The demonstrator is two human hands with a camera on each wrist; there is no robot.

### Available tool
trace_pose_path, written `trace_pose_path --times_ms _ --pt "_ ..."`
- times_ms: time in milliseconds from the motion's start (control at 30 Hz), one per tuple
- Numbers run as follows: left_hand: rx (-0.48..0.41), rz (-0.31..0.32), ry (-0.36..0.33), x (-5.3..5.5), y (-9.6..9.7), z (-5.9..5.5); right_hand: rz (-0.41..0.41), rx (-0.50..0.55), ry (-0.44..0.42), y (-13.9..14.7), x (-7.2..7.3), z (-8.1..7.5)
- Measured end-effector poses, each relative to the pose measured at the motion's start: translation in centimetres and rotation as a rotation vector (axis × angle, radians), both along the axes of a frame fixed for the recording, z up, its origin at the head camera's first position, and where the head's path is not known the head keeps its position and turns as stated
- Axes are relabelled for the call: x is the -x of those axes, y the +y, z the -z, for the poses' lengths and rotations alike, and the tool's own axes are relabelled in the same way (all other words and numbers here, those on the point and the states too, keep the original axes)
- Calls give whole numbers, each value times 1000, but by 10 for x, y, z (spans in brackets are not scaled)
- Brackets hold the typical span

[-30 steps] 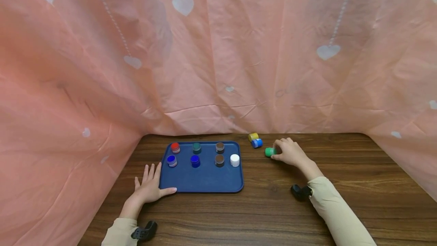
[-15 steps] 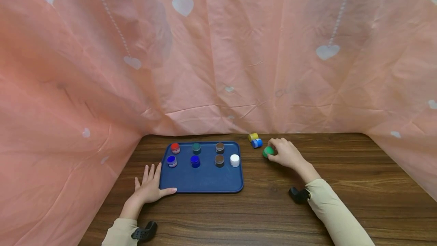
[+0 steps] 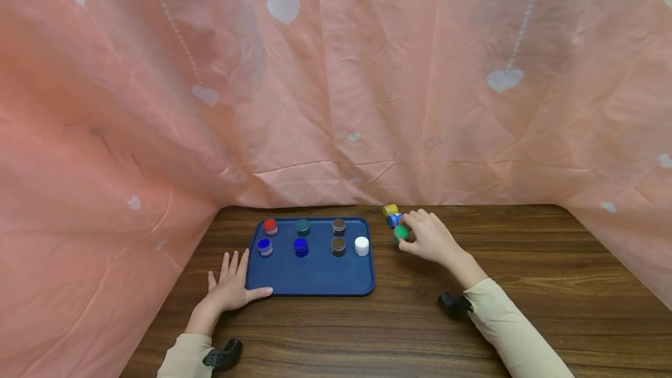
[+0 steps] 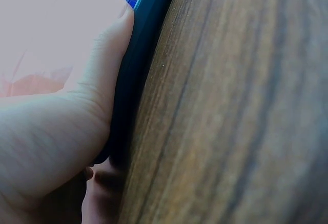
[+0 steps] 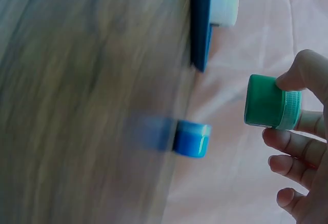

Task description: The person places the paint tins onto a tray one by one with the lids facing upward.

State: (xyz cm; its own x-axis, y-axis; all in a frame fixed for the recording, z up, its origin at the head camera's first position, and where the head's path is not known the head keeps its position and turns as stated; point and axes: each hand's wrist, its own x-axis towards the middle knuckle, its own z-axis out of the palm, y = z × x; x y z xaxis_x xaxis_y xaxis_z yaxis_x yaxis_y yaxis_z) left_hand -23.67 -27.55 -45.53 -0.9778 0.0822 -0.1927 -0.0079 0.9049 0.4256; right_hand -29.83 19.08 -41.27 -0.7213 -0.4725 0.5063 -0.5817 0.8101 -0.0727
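My right hand point(image 3: 429, 239) pinches a small green paint jar point(image 5: 265, 101) between thumb and fingers. In the right wrist view the jar is above the table, its ribbed lid toward the palm. A blue jar point(image 5: 191, 139) lies on its side on the table near it, with a yellow jar point(image 3: 390, 210) behind. My left hand point(image 3: 228, 291) rests at the left front corner of a blue tray point(image 3: 310, 284). Its fingers are spread along the tray's left side, and the thumb point(image 4: 105, 49) lies on the front rim.
On the tray stand a red jar point(image 3: 270, 227), a dark green jar point(image 3: 303, 227), two blue jars point(image 3: 301, 247), two brown-lidded jars point(image 3: 338, 247) and a white jar point(image 3: 361, 246). A pink curtain point(image 3: 336, 104) hangs behind the wooden table point(image 3: 336, 337).
My right hand has lifted the green jar and moved it left, close to the blue jar; its lid has turned to face the head camera. The left hand and tray have stayed still.
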Motion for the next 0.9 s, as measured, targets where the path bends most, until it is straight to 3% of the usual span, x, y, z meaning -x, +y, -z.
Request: trace_pose_path --times_ms 267,900 --pt "14 -5 -9 -2 4 0 -56 -16 90 -20 -11 -6" --pt "16 11 32 -1 -1 1 -216 -22 94 -85 -26 -15"
